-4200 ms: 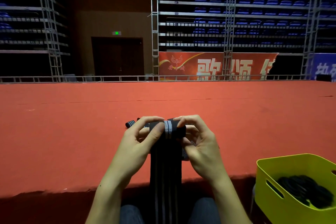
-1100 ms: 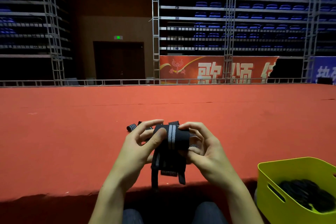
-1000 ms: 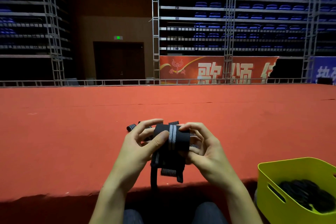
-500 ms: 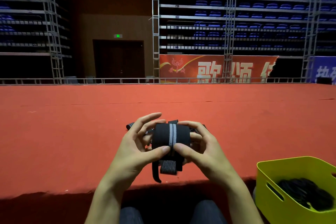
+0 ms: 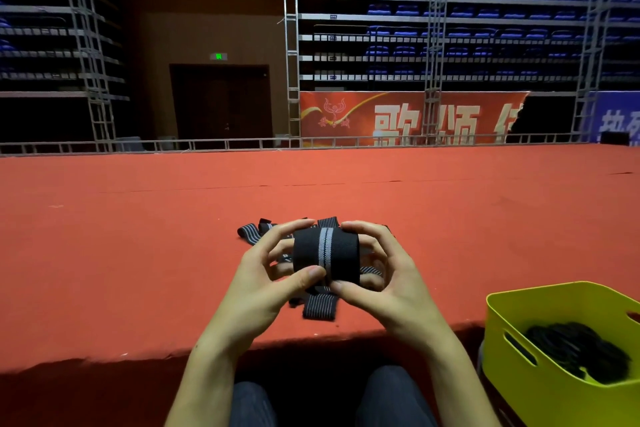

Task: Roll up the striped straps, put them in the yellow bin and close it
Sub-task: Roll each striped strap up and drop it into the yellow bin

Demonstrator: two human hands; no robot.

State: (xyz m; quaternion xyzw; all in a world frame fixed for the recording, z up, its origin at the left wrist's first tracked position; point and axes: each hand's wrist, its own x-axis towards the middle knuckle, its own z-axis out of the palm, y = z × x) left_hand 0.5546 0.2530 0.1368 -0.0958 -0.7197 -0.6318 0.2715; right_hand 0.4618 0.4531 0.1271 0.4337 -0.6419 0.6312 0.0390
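Before a red banner [image 5: 408, 118] bearing large pale Chinese characters, over a red-carpeted stage [image 5: 138, 253], the left hand [image 5: 263, 288] and right hand [image 5: 384, 281] each had their grip clamped on the rolled striped strap [image 5: 325, 255], beside the yellow bin [image 5: 512, 388] holding dark rolls.

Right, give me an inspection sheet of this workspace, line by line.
Surface: red carpeted stage, its front edge near the person's knees.
Job's things: rolled striped strap held above the stage, short tail hanging below; loose striped straps lie behind it; yellow bin lower right, open, dark rolls inside; no lid seen.
Clutter: nothing seen.
Hands: left hand and right hand both grip the roll, thumbs at its lower edge.
Cables: nothing seen.
Surroundings: metal trusses, blue seating tiers, red banner, dark door with green exit sign.
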